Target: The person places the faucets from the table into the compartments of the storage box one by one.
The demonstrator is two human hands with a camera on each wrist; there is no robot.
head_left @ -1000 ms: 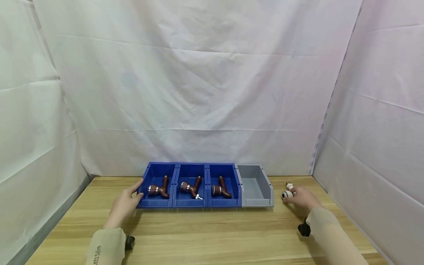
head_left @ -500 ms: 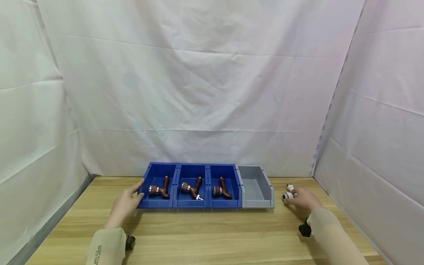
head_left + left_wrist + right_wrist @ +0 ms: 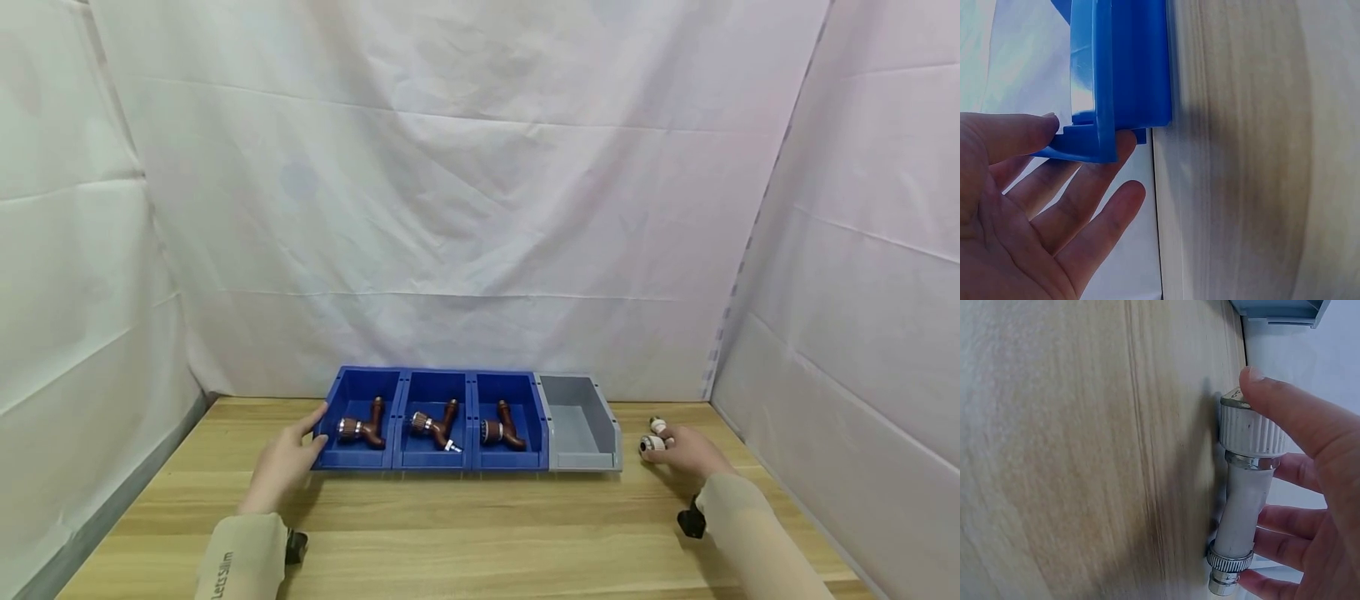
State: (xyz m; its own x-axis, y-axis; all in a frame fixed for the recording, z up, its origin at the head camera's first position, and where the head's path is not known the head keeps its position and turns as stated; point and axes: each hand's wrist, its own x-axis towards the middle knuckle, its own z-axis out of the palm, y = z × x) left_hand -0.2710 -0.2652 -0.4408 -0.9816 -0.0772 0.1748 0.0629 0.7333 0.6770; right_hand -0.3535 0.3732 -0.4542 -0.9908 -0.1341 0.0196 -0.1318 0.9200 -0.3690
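Note:
My left hand [image 3: 288, 454] is at the left side of the leftmost blue bin [image 3: 390, 461], pinching its rim; in the left wrist view the thumb lies on one face of the blue rim [image 3: 1105, 81] and fingertips press the other. Beyond the row's right end, my right hand [image 3: 692, 450] holds a white tap [image 3: 654, 443] lying on the table. In the right wrist view the tap's [image 3: 1241, 500] ribbed knob sits under my thumb, and the other fingers curl behind its body; a metal collar shows at the lower end.
Three blue bins and a grey bin [image 3: 581, 460] stand in a row against the white curtain [image 3: 450, 208]. Each blue bin holds a brown tap: left [image 3: 367, 431], middle [image 3: 435, 429], right [image 3: 507, 433]. The wooden table [image 3: 465, 533] spreads out in front.
Both hands keep their places at the bin rim and the white tap. The whole head view has shifted very slightly.

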